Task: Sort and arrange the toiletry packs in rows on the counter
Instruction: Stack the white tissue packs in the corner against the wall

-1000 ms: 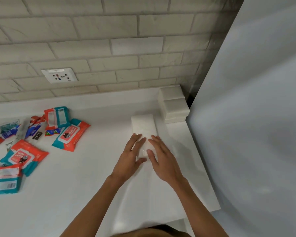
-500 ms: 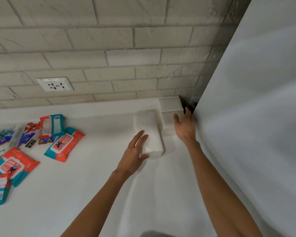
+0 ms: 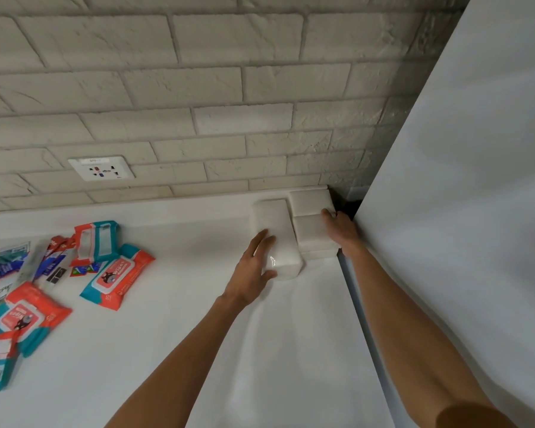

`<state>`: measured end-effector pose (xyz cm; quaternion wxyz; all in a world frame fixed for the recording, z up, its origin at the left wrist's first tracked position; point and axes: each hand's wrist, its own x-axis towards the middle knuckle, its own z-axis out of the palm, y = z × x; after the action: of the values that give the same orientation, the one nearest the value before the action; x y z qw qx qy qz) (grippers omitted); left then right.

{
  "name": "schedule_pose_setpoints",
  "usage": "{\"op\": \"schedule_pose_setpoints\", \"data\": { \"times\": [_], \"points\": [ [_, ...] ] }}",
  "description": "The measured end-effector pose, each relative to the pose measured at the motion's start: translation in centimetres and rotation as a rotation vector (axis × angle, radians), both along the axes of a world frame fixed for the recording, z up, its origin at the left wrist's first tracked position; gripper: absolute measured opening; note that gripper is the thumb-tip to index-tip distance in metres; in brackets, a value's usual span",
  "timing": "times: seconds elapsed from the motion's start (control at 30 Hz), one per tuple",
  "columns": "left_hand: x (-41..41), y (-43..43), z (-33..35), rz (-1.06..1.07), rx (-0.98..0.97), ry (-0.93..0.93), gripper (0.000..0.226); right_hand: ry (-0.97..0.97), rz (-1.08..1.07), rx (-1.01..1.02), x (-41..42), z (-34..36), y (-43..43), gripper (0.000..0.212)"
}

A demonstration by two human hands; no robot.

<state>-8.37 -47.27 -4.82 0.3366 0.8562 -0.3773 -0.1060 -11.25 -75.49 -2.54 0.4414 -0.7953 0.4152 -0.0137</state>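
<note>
Squaring-up of the white row in the back right corner of the counter (image 3: 198, 350).
The left hand (image 3: 252, 268) lies flat-fingered on the loose white pack (image 3: 274, 223), which touches the stack of white packs (image 3: 311, 233) by the wall. The right hand (image 3: 342, 230) presses the stack's right side, fingers laid against it and gripping nothing visible. The step looks like closing up this row. Next likely calls for a reach well left to the coloured wipes packs (image 3: 118, 273), heaped unsorted.
</note>
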Motion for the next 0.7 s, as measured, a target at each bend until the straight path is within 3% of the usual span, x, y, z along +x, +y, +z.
{"op": "schedule_pose_setpoints", "data": {
  "times": [0.33, 0.47, 0.7],
  "points": [
    [2.7, -1.6, 0.0, 0.013, 0.03, 0.004, 0.093, -0.063, -0.021, 0.115, 0.3, -2.3, -1.5, 0.07],
    [2.8, -1.8, -0.2, 0.012, 0.023, 0.006, 0.095, -0.062, -0.027, 0.137, 0.5, -2.8, -2.0, 0.081],
    [2.0, -2.2, -0.2, 0.041, 0.024, 0.002, 0.096, -0.076, -0.021, 0.132, 0.5, -2.8, -2.1, 0.071]
  ]
}}
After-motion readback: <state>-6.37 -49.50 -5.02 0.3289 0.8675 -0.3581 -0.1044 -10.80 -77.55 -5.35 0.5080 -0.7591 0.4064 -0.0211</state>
